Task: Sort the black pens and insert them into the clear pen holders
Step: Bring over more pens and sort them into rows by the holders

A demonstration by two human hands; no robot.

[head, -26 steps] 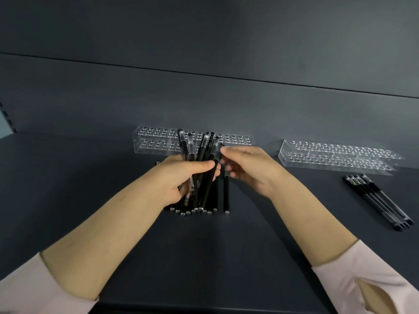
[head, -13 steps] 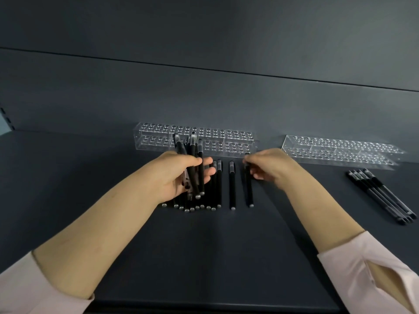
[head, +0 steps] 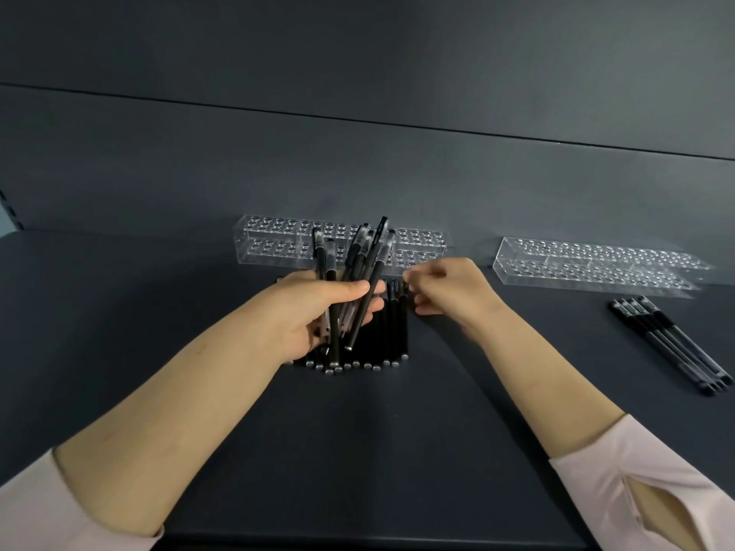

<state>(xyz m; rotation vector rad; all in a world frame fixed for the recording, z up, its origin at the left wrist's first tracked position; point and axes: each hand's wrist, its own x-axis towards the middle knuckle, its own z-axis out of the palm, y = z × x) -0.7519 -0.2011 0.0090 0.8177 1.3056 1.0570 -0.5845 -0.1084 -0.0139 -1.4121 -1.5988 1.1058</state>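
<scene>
While sorting goes on, seen from the head camera: left hand (head: 314, 308) closed round a loose bundle of black pens (head: 354, 272), thumb pressed across the barrels, tips fanned upward past the fingers — held upright, by the look of it, so single pens can be drawn off. Right hand (head: 449, 290) just beside that bundle, fingertips (head: 411, 278) pinched together at the top ends of the row of pens (head: 382, 336) lying flat below the left fingers; whether one is actually gripped cannot be told through the blur. Beyond both sets of fingers, the near clear pen holder (head: 278, 246), holes seemingly all vacant, standing within easy reach for insertion. Well out from the right fingers, a second clear holder (head: 596, 266) and a small group of pens (head: 672, 344) set apart, probably already sorted. Insertion not yet begun.
</scene>
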